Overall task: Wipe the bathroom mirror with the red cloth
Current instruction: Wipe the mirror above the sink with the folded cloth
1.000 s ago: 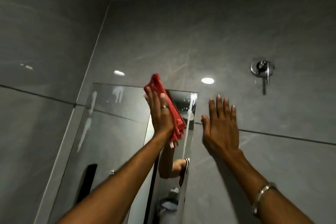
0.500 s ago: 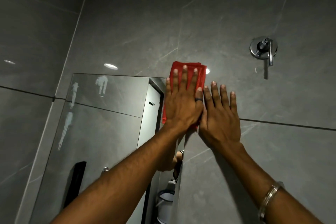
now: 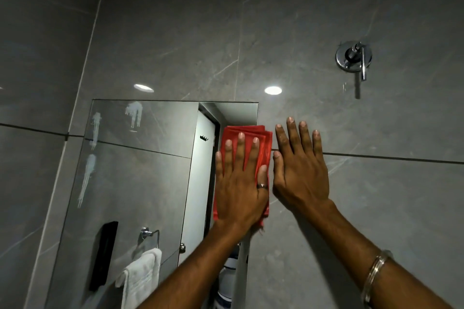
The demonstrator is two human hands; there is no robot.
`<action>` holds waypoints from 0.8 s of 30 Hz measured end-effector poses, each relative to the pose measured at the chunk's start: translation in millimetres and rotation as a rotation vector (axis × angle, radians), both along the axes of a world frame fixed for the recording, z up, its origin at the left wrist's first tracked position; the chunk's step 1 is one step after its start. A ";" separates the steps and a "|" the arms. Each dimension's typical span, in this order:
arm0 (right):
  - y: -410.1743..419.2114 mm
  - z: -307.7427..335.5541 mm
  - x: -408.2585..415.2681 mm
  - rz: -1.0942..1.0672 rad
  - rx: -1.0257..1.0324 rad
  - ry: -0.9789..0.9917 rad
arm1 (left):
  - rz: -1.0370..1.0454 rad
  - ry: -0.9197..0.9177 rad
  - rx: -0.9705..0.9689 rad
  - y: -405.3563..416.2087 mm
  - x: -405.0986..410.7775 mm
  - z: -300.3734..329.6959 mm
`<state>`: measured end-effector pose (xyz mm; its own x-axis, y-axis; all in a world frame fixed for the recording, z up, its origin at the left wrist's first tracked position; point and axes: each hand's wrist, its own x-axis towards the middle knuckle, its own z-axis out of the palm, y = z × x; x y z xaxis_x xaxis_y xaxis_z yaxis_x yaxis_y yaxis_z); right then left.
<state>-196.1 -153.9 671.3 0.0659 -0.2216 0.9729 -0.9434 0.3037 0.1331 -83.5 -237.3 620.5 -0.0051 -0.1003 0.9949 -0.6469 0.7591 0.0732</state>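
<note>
Lowered, cloth (image 3: pixel 265 155) meets mirror (image 3: pixel 140 178) under flat left grip (image 3: pixel 239 183); right grip (image 3: pixel 300 175) flat on wall (image 3: pixel 376 195).

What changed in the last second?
The left hand turned from edge-on to flat and slid the red cloth down from the top right corner of the mirror along its right edge, ending close beside the right hand. The right hand stayed flat on the wall.

Ring (image 3: pixel 262 185) on L grip (image 3: pixel 241 183); silver bangle (image 3: pixel 374 276) by R grip (image 3: pixel 301 178).
</note>
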 end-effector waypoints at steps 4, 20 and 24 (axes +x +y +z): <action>4.5 4.4 7.1 0.040 0.025 -0.035 | -0.002 -0.053 0.052 1.5 4.3 29.7; -7.4 -2.7 8.3 0.001 -0.030 0.014 | 0.028 -0.041 0.056 0.9 14.4 64.7; -7.9 -31.8 10.0 0.005 -0.038 0.029 | 0.009 -0.050 0.050 3.4 15.1 13.4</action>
<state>-186.1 -161.8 639.5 0.0950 -0.1842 0.9783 -0.9410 0.3041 0.1486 -68.4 -233.9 633.9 -0.0534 -0.1506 0.9872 -0.6571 0.7497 0.0788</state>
